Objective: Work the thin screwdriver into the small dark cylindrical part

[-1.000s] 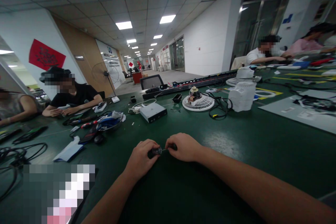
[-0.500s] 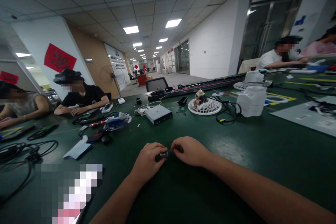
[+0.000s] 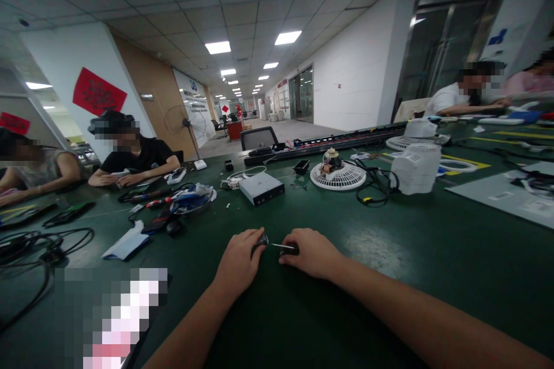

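Drawn apart since 0.5 s ago; gripping dark piece (left hand), thin shaft (right hand); apparently joining or separating them; needing steady alignment.

We hold a silvery rod and near-black pieces. Our tabletop is dark green; on it we see a grey, black-fronted box and a white grille patterned with radiating slots.

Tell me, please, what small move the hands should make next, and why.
Perhaps ease the right hand slightly toward the left hand: a thin rod runs from the right's dark handle toward the left's dark piece, and whether it touches is unclear.
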`<action>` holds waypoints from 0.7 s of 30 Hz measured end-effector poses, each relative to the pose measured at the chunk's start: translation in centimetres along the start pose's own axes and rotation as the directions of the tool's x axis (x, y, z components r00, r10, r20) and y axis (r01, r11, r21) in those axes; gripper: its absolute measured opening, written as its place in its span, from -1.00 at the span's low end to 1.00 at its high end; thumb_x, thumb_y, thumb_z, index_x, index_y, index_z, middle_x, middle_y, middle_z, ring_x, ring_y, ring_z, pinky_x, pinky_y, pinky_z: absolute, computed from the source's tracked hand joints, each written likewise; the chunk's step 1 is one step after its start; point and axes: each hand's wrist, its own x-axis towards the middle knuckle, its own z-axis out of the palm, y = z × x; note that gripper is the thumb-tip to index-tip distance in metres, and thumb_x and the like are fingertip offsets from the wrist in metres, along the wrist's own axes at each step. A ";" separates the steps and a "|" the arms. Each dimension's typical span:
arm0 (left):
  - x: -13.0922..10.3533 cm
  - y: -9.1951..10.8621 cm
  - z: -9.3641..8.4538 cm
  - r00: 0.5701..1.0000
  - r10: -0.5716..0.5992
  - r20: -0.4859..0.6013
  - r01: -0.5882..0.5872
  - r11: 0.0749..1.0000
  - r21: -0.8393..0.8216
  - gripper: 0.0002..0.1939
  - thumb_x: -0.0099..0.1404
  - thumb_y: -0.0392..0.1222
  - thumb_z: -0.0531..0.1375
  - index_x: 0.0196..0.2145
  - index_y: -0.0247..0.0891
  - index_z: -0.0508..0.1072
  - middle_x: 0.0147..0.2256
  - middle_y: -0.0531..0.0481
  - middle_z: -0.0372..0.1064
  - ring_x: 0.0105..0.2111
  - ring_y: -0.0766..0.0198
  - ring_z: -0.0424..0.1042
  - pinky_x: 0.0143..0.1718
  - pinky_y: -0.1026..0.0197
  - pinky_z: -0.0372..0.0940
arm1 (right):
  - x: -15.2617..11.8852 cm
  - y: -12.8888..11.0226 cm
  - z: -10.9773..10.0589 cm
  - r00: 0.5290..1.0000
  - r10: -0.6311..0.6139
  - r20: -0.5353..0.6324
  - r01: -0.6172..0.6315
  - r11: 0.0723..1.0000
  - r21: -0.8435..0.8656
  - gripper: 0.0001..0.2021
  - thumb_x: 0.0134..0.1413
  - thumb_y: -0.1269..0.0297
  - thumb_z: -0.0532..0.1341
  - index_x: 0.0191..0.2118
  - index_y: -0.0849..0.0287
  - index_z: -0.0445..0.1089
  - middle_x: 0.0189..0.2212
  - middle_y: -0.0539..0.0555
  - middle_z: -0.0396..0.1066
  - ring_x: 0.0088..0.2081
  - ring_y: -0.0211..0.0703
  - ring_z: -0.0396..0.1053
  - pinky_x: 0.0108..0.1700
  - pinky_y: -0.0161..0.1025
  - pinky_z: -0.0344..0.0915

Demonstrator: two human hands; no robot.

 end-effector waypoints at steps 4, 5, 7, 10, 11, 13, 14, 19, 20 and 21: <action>0.0 -0.1 0.0 0.999 -0.022 0.031 0.023 0.999 -0.025 -0.64 0.34 -0.25 0.11 0.09 -0.19 0.38 0.00 -0.08 0.43 -0.06 0.11 0.41 0.01 0.02 0.28 | 0.3 0.3 0.2 1.000 -0.017 0.009 0.016 0.999 0.035 -0.81 0.01 0.12 0.31 -0.26 0.05 0.54 -0.34 0.00 0.52 -0.31 -0.15 0.43 -0.34 -0.29 0.22; 0.0 0.0 -0.1 0.999 -0.011 0.043 0.013 0.999 -0.045 -0.65 0.33 -0.25 0.12 0.07 -0.18 0.40 -0.01 -0.07 0.44 -0.07 0.10 0.42 0.00 0.02 0.28 | 0.3 0.4 0.2 0.999 -0.032 -0.015 0.033 0.998 0.058 -0.82 0.04 0.14 0.29 -0.24 0.05 0.55 -0.32 0.01 0.52 -0.30 -0.16 0.43 -0.32 -0.29 0.23; -0.1 0.3 -0.2 0.998 0.018 0.060 -0.012 0.995 -0.095 -0.67 0.29 -0.28 0.17 0.01 -0.14 0.43 -0.04 -0.04 0.45 -0.07 0.10 0.41 0.00 0.01 0.28 | 0.4 0.6 0.1 0.992 -0.096 -0.077 0.104 0.989 0.104 -0.82 0.12 0.24 0.23 -0.19 0.07 0.55 -0.28 0.02 0.52 -0.27 -0.18 0.43 -0.26 -0.30 0.25; -0.1 0.7 -0.4 0.996 0.057 0.071 -0.044 0.985 -0.169 -0.68 0.21 -0.33 0.24 -0.07 -0.10 0.45 -0.08 0.00 0.46 -0.06 0.10 0.40 0.00 0.02 0.28 | 0.5 0.4 0.1 0.971 -0.202 -0.128 0.222 0.960 0.169 -0.80 0.16 0.34 0.19 -0.17 0.11 0.55 -0.26 0.04 0.51 -0.23 -0.20 0.43 -0.19 -0.32 0.26; -0.2 0.9 -0.5 0.995 0.062 0.072 -0.047 0.981 -0.189 -0.69 0.20 -0.33 0.25 -0.09 -0.09 0.45 -0.09 0.01 0.46 -0.07 0.10 0.41 -0.01 0.02 0.28 | 0.4 0.3 0.2 0.971 -0.202 -0.130 0.225 0.955 0.194 -0.81 0.14 0.34 0.20 -0.17 0.11 0.55 -0.27 0.03 0.51 -0.25 -0.21 0.43 -0.20 -0.32 0.27; -0.3 1.2 -0.5 0.996 0.054 0.071 -0.037 0.975 -0.218 -0.71 0.17 -0.32 0.28 -0.13 -0.10 0.44 -0.13 0.02 0.47 -0.10 0.11 0.42 -0.05 0.03 0.30 | 0.4 0.0 0.3 0.981 -0.148 -0.124 0.174 0.954 0.244 -0.82 0.09 0.33 0.25 -0.18 0.10 0.54 -0.33 0.00 0.52 -0.31 -0.22 0.44 -0.26 -0.33 0.27; -0.3 1.3 -0.6 0.997 0.045 0.065 -0.029 0.973 -0.229 -0.72 0.16 -0.31 0.29 -0.16 -0.11 0.43 -0.15 0.02 0.47 -0.12 0.11 0.43 -0.07 0.03 0.31 | 0.3 -0.1 0.4 0.986 -0.114 -0.123 0.143 0.955 0.258 -0.83 0.06 0.32 0.27 -0.19 0.10 0.54 -0.35 -0.01 0.52 -0.34 -0.23 0.43 -0.29 -0.33 0.26; -0.6 1.4 -0.4 0.997 0.062 0.035 -0.048 0.952 -0.302 -0.80 0.16 -0.33 0.28 -0.31 -0.16 0.33 -0.16 0.02 0.47 -0.12 0.13 0.44 -0.12 0.07 0.33 | 0.3 -0.1 0.3 0.980 -0.057 -0.191 0.100 0.970 0.221 -0.86 -0.06 0.27 0.36 -0.30 0.11 0.54 -0.34 0.00 0.51 -0.33 -0.21 0.41 -0.36 -0.33 0.21; -0.6 1.3 -0.3 0.997 0.075 0.025 -0.063 0.949 -0.310 -0.80 0.17 -0.34 0.27 -0.34 -0.16 0.30 -0.15 0.02 0.46 -0.12 0.14 0.44 -0.10 0.07 0.32 | 0.4 0.1 0.2 0.980 -0.052 -0.193 0.097 0.967 0.235 -0.84 -0.08 0.25 0.37 -0.30 0.11 0.54 -0.35 0.00 0.51 -0.34 -0.20 0.41 -0.37 -0.33 0.21; -0.6 1.3 -0.3 0.996 0.086 0.014 -0.078 0.947 -0.313 -0.80 0.18 -0.36 0.26 -0.35 -0.16 0.29 -0.15 0.02 0.46 -0.11 0.15 0.44 -0.09 0.07 0.32 | 0.5 0.2 0.2 0.982 -0.054 -0.179 0.102 0.958 0.267 -0.84 -0.08 0.23 0.37 -0.31 0.12 0.54 -0.37 0.00 0.51 -0.35 -0.20 0.41 -0.37 -0.32 0.22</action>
